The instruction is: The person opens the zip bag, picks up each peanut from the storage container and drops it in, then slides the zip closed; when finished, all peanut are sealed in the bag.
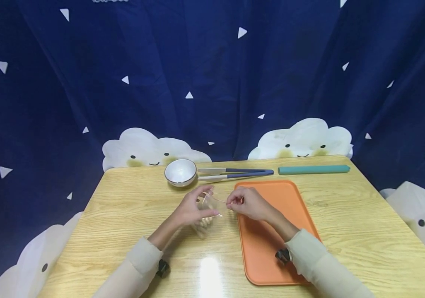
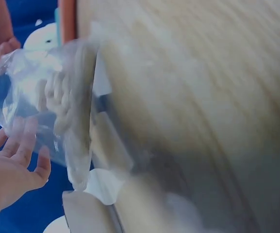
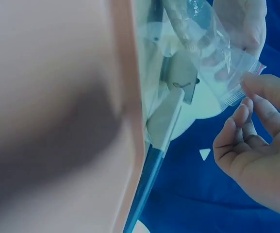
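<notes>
A clear zip bag (image 1: pixel 211 203) is between my two hands, its mouth toward the right hand. Pale, knobbly pieces (image 2: pixel 57 94) that look like peanuts lie in its lower part. My left hand (image 1: pixel 191 209) holds the bag from the left, thumb on the near side and fingers on the far side. In the left wrist view, its fingertips (image 2: pixel 28 131) touch the clear plastic. At the bag's mouth, my right hand (image 1: pixel 251 203) pinches the edge between thumb and fingers. The right wrist view shows the zip strip (image 3: pixel 234 94) beside that thumb.
An orange tray (image 1: pixel 277 240) lies under my right forearm. Behind the hands stand a white bowl (image 1: pixel 180 171) and blue-handled tongs (image 1: pixel 249 175) with beige tips. A long teal bar (image 1: pixel 313 169) lies at the table's back right. Blue curtain hangs beyond the back edge.
</notes>
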{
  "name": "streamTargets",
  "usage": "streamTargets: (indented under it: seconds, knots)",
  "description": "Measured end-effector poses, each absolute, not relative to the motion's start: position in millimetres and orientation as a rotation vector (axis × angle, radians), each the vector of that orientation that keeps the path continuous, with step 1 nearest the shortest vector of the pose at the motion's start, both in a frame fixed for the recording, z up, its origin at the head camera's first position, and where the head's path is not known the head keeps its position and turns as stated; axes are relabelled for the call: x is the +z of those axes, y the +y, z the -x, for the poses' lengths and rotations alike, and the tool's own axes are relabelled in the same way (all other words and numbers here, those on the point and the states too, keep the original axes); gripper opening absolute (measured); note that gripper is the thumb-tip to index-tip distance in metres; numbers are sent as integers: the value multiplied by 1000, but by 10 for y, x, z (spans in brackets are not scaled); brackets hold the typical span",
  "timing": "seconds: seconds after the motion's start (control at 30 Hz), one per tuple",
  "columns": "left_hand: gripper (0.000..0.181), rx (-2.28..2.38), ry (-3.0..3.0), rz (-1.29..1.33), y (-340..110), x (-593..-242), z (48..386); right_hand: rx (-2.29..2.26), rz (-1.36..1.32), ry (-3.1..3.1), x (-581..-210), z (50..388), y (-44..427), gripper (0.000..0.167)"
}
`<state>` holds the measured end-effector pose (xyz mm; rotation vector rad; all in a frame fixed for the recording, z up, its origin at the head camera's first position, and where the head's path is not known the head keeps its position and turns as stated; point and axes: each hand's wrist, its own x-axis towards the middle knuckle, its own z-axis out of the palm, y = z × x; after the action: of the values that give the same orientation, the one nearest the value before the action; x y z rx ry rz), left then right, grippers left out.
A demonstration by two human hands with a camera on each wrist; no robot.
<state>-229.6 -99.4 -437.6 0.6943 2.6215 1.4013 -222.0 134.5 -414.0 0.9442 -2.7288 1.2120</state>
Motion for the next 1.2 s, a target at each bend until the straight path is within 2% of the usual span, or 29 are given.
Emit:
streamTargets:
  seconds: [0.3, 0.4, 0.7, 0.8, 0.97, 1.2]
  knots:
    - [26, 1610, 2673, -693, -1127, -4279, 2258, 1260, -839, -2758, -4035, 2215, 1383, 5]
    - [17, 1652, 2656, -696, -1107, -4186, 2198, 1292, -820, -2747, -4021, 2210, 1379, 5]
    - [11, 1746, 2667, -656, -1144, -3849, 2003, 1357, -735, -2619, -3947, 2198, 1384, 4]
    - [12, 1751, 2647, -633, -1154, -3844, 1988, 1401, -708, -2587, -3959, 2204, 1380, 6]
    - [14, 1710, 2637, -593, -1131, -3888, 1971, 1524, -627, -2585, -3995, 2205, 1351, 22]
    - [11, 1766, 2664, -571, -1097, -3943, 1967, 1681, -605, -2613, -3842, 2095, 1290, 15]
